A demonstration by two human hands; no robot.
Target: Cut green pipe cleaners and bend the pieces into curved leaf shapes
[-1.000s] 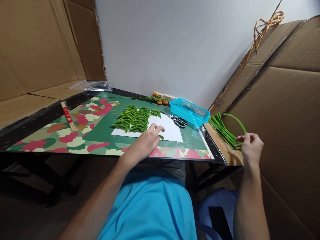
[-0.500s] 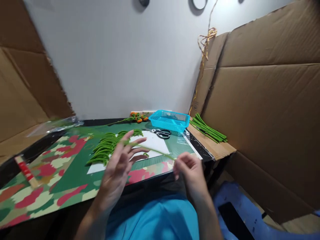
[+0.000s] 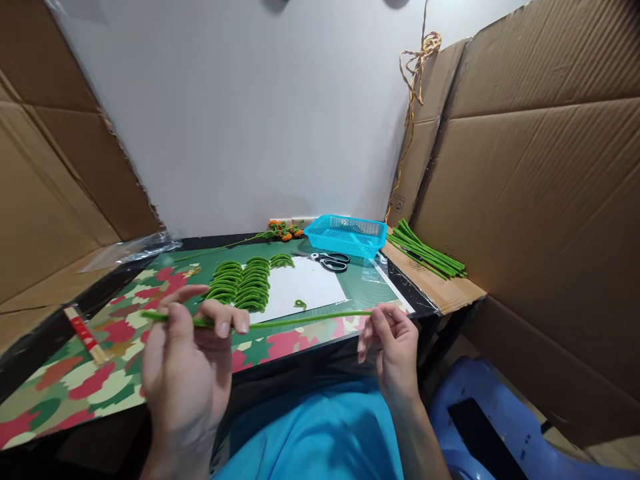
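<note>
A long green pipe cleaner (image 3: 305,320) is stretched almost level between my two hands, above the front edge of the table. My left hand (image 3: 187,360) has its fingers wrapped round the left part, and a short end sticks out past the thumb. The right tip is pinched between thumb and fingers of my right hand (image 3: 393,343). Behind them, curved green pipe cleaner pieces (image 3: 253,287) lie in rows on a white sheet (image 3: 315,283). One small looped green piece (image 3: 300,304) rests apart, on the sheet near its front edge.
Black-handled scissors (image 3: 333,261) lie behind the sheet, before a blue plastic basket (image 3: 345,237). Straight green pipe cleaners (image 3: 430,252) are piled on cardboard at right. Orange-and-green flowers (image 3: 286,231) lie at the back. A red-wrapped wooden stick bundle (image 3: 85,335) is at left. Cardboard walls (image 3: 540,187) flank the table.
My left hand has moved left and closed round the pipe cleaner, from spread fingers before. The pipe cleaner now runs straighter between both hands. My right hand keeps its pinch; the view has shifted slightly.
</note>
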